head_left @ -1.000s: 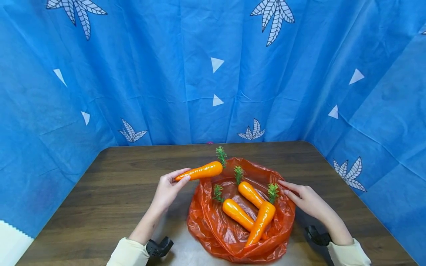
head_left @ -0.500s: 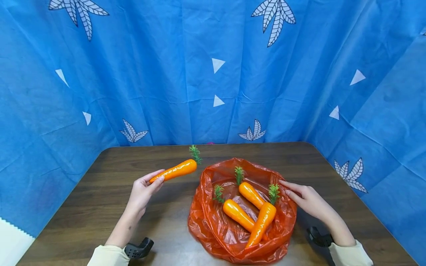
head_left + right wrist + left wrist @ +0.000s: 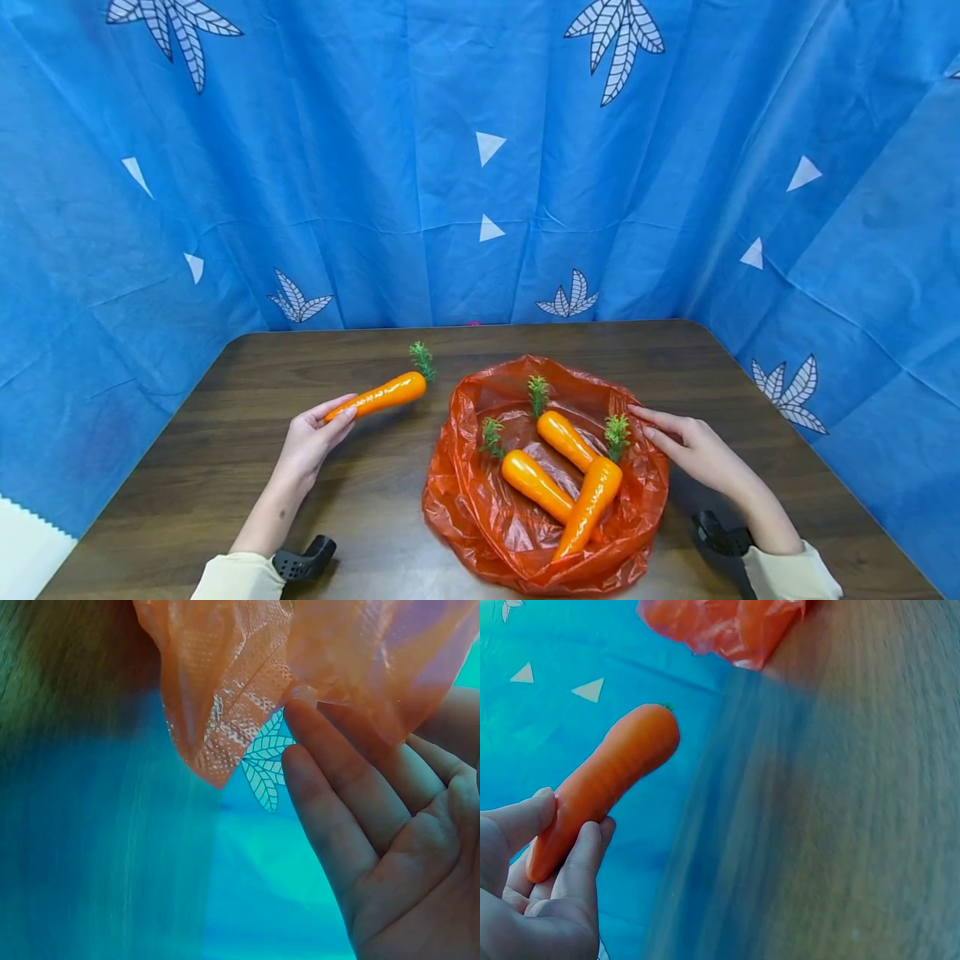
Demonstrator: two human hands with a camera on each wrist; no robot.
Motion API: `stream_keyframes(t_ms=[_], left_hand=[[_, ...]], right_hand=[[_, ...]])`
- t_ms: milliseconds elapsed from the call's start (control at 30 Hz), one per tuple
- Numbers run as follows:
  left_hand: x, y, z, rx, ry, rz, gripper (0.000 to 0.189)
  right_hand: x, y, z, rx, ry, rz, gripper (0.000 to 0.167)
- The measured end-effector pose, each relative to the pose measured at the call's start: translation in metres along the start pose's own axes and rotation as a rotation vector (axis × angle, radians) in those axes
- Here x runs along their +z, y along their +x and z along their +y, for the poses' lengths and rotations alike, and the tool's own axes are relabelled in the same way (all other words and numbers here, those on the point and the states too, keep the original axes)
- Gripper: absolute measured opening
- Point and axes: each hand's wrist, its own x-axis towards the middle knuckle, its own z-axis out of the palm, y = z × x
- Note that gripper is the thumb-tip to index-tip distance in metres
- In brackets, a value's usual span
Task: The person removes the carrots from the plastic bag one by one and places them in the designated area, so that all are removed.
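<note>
In the head view my left hand (image 3: 311, 437) pinches the narrow tip of a glossy orange toy carrot (image 3: 386, 394) between thumb and fingers. Its green leafy top (image 3: 422, 361) points away to the right, and the carrot is held left of a red plastic bag (image 3: 457, 517). The left wrist view shows the same carrot (image 3: 619, 769) slanting up from my fingers. My right hand (image 3: 701, 454) stays at the bag's right rim with fairly straight fingertips touching the plastic. The thin bag (image 3: 210, 697) partly covers those fingers in the right wrist view.
Inside the wide-mouthed bag lie three more carrots with green tops, one carrot (image 3: 588, 504) crossing over the others. The dark wooden table (image 3: 225, 433) ends at blue patterned curtains (image 3: 450, 167) behind and at the sides. Each wrist wears a black camera mount (image 3: 303, 560).
My left hand has carried the carrot leftward from over the bag's left rim, then lowered it slightly. The right hand, the bag and the carrots in it have stayed put.
</note>
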Motion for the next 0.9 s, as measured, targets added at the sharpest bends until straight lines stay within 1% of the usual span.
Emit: stream_keyframes(t_ms=[267, 400, 600, 667, 700, 900], left_hand=[[-0.007, 0.003, -0.007, -0.058, -0.046, -0.009, 0.054], [-0.010, 0.004, -0.009, -0.071, -0.058, -0.012, 0.054], [-0.015, 0.006, -0.012, -0.083, -0.081, -0.035, 0.057], [-0.017, 0.006, -0.015, -0.078, -0.039, -0.038, 0.057], [-0.018, 0.007, -0.016, -0.070, 0.001, -0.039, 0.056], [-0.022, 0.008, -0.023, 0.007, 0.299, -0.030, 0.052]], right_hand=[[0.000, 0.000, -0.001, 0.002, -0.009, 0.008, 0.039], [0.000, -0.001, -0.001, 0.006, -0.015, 0.009, 0.039], [0.000, -0.001, -0.001, 0.006, -0.015, 0.005, 0.039], [0.000, 0.000, -0.001, 0.005, -0.016, 0.003, 0.039], [0.000, 0.000, -0.001, 0.006, -0.018, 0.002, 0.039], [-0.002, 0.000, -0.001, 0.014, 0.033, -0.024, 0.040]])
